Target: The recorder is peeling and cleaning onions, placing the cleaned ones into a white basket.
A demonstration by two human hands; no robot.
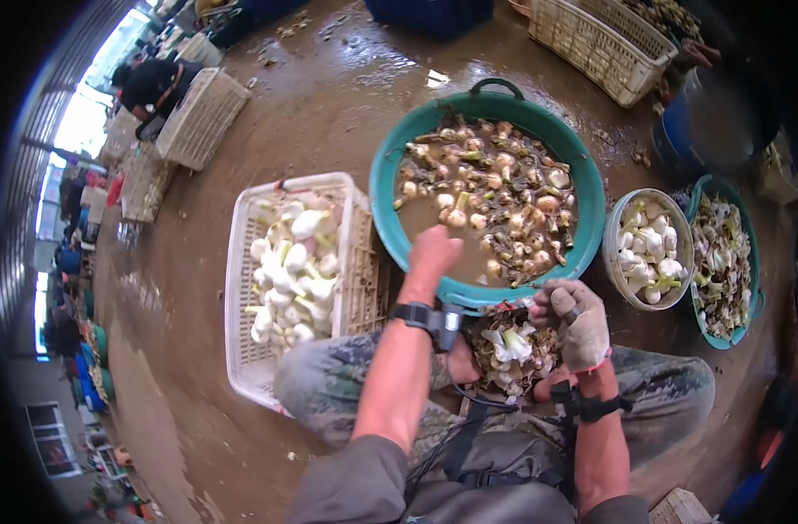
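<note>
My bare left hand (pixel 436 250) is over the near-left part of a green plastic tub (pixel 389 226); its fingertips are hidden from me. Muddy water in the tub holds many soiled garlic bulbs (pixel 505 160) with stem stubs and dark roots. My right hand (pixel 579 321), in a dirty glove with bare fingertips, is curled around a small knife-like tool (pixel 572 316), partly hidden, beside the tub's near rim. Below it, a heap of garlic peelings (pixel 511 350) lies between my feet. Cleaned white garlic bulbs (pixel 294 262) fill part of a white plastic crate (pixel 241 347) on my left.
Right of the tub stands a round bucket (pixel 612 262) of white bulbs, beside a green basin (pixel 754 262) of peelings. An empty-looking pale crate (pixel 598 56) stands far right. A person (pixel 153 88) bends near another crate (pixel 202 118). The floor (pixel 189 295) is wet and muddy.
</note>
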